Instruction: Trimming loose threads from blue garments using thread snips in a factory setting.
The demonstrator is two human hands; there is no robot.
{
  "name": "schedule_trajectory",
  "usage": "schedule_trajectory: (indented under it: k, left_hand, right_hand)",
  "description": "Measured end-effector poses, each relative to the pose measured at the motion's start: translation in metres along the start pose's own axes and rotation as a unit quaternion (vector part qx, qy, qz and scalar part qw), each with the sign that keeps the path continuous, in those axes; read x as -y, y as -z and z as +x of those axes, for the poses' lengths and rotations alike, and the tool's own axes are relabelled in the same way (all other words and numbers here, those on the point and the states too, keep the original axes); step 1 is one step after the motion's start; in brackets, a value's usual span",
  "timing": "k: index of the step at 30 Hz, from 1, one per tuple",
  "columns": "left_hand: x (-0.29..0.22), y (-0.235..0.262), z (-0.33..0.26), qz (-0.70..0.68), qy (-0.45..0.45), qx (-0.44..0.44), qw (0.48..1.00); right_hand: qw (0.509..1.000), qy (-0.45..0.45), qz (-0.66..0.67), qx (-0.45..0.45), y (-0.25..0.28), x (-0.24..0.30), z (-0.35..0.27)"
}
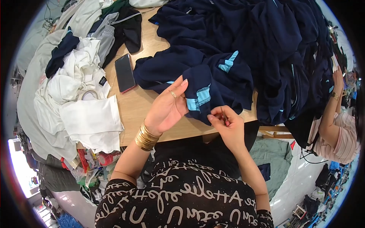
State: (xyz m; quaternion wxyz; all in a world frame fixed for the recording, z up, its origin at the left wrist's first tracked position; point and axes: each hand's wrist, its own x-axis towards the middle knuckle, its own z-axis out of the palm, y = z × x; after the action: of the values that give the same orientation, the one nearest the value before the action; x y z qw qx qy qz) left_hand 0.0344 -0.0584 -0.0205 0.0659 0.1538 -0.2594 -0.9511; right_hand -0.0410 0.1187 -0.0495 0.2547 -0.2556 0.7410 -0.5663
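From the head view I see my left hand (pixel 167 108) resting open-fingered on a navy garment (pixel 197 81) at the worktop (pixel 137 104) edge, my right hand (pixel 226 123) pinching its hem, a phone (pixel 124 73) just left, white clothes (pixel 81 102) beyond.

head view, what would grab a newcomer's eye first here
The big heap of navy garments fills the table's upper right. At the table's near edge both hands work one navy piece with light blue trim: the left hand, ringed and above gold bangles, lies open against it, while the right hand pinches at its edge. White cloth is piled left, beside a dark phone.
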Motion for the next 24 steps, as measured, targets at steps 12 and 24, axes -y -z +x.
schedule_trajectory:
  k: [12,24]
  left_hand:
    - [0.01,0.001,0.002,-0.113,0.009,0.067,0.991]
    - [0.016,-0.003,0.001,0.108,-0.021,0.007,0.994]
  right_hand:
    - [0.992,-0.033,0.119,0.022,0.016,0.019,-0.007]
    - [0.995,-0.008,0.104,-0.003,0.021,0.022,-0.01]
